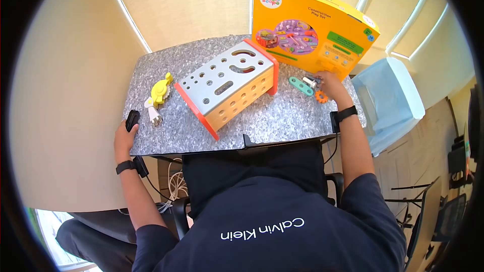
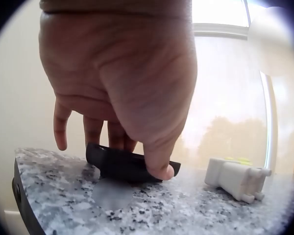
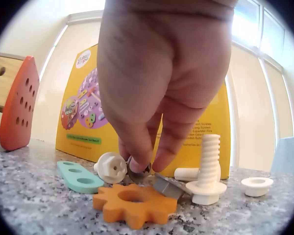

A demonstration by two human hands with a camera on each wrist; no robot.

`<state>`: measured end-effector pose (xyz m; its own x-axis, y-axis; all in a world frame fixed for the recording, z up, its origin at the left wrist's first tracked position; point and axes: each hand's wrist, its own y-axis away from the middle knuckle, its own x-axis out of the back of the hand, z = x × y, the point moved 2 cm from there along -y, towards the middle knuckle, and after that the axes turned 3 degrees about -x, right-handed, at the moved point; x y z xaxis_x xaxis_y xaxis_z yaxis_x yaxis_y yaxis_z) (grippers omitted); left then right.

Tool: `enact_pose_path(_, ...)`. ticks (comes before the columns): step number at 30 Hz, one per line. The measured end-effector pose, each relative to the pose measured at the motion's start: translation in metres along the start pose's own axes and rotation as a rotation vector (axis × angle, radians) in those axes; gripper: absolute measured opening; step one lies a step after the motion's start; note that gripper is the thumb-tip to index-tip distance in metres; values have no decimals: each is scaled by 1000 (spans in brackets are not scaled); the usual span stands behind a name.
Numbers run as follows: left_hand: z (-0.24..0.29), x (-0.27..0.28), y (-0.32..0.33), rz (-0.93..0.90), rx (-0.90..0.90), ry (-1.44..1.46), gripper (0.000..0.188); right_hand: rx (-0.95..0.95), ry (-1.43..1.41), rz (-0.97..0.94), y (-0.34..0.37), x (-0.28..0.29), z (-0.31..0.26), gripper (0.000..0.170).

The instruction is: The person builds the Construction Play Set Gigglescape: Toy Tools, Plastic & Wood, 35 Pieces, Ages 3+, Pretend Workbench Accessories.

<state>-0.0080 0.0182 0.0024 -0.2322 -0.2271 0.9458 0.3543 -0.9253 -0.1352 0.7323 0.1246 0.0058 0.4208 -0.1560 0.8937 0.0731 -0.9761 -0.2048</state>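
At the table's left edge my left hand (image 1: pixel 124 140) grips a flat black object (image 2: pixel 125 165), its thumb on the near side and its fingers behind. My right hand (image 1: pixel 331 86) reaches down among small toy parts in front of the yellow box. In the right wrist view its thumb and fingertips pinch a dark grey round toy part (image 3: pixel 138 172), mostly hidden by the fingers. Around it lie an orange gear (image 3: pixel 134 204), a teal strip with holes (image 3: pixel 79 177), a white bolt (image 3: pixel 111 168), an upright white screw (image 3: pixel 209 169), a grey hex piece (image 3: pixel 167 187) and a white nut (image 3: pixel 256 186).
A wooden toy workbench (image 1: pixel 222 83) with a grey perforated top and red ends stands mid-table. Left of it lie a yellow toy tool (image 1: pixel 160 91) and a white piece (image 1: pixel 153 111). The yellow box (image 1: pixel 312 25) stands at the back right, a pale blue bin (image 1: pixel 390 106) beside the table.
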Motion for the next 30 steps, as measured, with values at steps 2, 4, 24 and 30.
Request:
enact_pose_path(2,3,1,-3,-34,40,-2,75,-54,-15,-6,-7,-3,5,37)
enact_pose_path(4,12,6,1,35,16,-11,78,-43,-18,-12,-8,-4,10,33)
enact_pose_path(24,283,40,80,145,-831,70,76,503,-422,-175,50,49,-202,28)
enact_pose_path(30,281,33,76,40,-800,106,88,539,-449,-86,50,26,-206,28)
